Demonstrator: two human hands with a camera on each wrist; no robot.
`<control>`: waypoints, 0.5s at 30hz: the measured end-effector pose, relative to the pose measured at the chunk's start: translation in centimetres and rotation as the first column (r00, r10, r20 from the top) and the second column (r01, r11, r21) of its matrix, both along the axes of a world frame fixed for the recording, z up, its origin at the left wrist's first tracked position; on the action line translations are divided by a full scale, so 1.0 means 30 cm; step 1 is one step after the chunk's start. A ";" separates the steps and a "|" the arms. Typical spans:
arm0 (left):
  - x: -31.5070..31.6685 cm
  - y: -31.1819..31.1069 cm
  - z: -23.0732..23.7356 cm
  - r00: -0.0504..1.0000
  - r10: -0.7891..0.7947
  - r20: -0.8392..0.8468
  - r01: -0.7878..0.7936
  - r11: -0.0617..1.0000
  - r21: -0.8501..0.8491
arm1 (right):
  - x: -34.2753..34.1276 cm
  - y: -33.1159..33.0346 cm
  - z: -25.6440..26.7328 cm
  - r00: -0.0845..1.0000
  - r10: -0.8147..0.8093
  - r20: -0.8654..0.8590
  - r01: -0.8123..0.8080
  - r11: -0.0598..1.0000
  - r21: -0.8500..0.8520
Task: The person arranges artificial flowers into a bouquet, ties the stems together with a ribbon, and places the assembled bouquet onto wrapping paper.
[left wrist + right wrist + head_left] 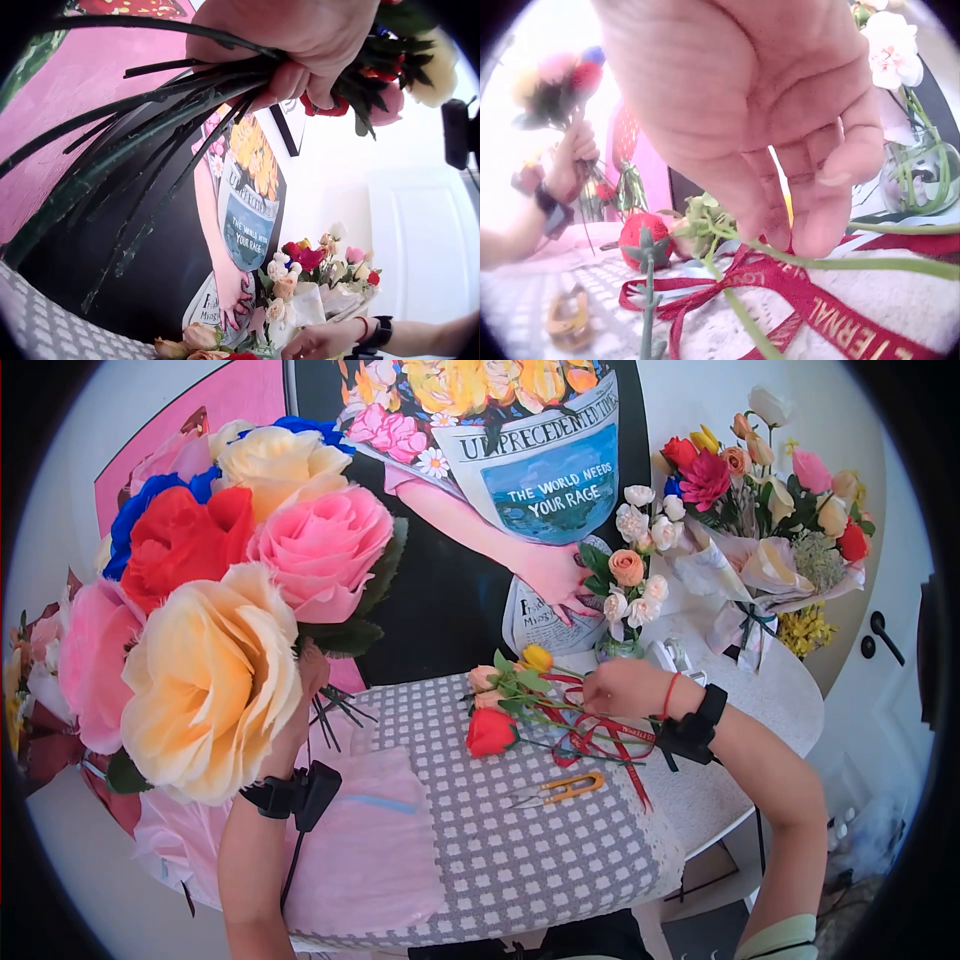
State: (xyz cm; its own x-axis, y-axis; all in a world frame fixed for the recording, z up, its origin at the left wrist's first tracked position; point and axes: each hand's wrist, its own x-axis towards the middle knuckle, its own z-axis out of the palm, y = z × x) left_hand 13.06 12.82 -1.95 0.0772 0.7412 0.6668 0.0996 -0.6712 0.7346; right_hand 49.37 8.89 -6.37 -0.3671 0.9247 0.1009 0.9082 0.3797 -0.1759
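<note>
Head view is showing the left hand (300, 45) gripping the gathered dark stems (109, 171) of an artificial rose bouquet (215, 660) at the left; its ruffled fabric petals, fraying at the rims, are probably weighing little and crushing easily, so holding just below the top-heavy blooms is making sense. Near the right of the checked tablecloth (490, 860), the right hand (772, 127) is holding bent fingers at a smooth, thin green stem (870, 265) crossing gold-lettered red ribbon (810, 300), though whether they are pinching or merely touching is impossible to tell.
</note>
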 end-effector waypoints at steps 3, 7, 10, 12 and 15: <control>-0.066 0.096 -0.063 0.993 -0.010 0.116 0.020 0.996 -0.086 | 0.040 0.039 -0.012 0.995 -0.095 -0.010 0.095 0.972 0.214; -0.054 0.073 -0.046 0.991 -0.044 0.129 0.054 0.995 -0.081 | 0.027 0.026 -0.020 0.994 -0.106 0.016 0.103 0.988 0.118; 0.005 -0.006 0.000 0.999 0.033 0.006 -0.033 0.999 -0.014 | -0.050 -0.026 -0.011 0.993 -0.116 -0.019 0.114 0.916 0.384; 0.008 -0.012 0.011 0.999 -0.015 0.039 0.015 1.000 -0.013 | -0.085 -0.056 0.000 1.000 -0.018 -0.021 0.024 0.950 0.312; 0.023 -0.008 0.012 0.987 -0.087 0.138 0.084 0.996 0.030 | -0.137 -0.109 0.033 0.995 0.099 0.021 -0.100 0.992 0.079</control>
State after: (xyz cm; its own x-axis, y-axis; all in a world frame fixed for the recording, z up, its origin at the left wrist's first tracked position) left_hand 13.74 12.58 -1.59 0.0450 0.7196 0.6929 -0.0603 -0.6904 0.7209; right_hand 45.24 5.64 -5.37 -0.4592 0.8727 0.1661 0.8678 0.4806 -0.1259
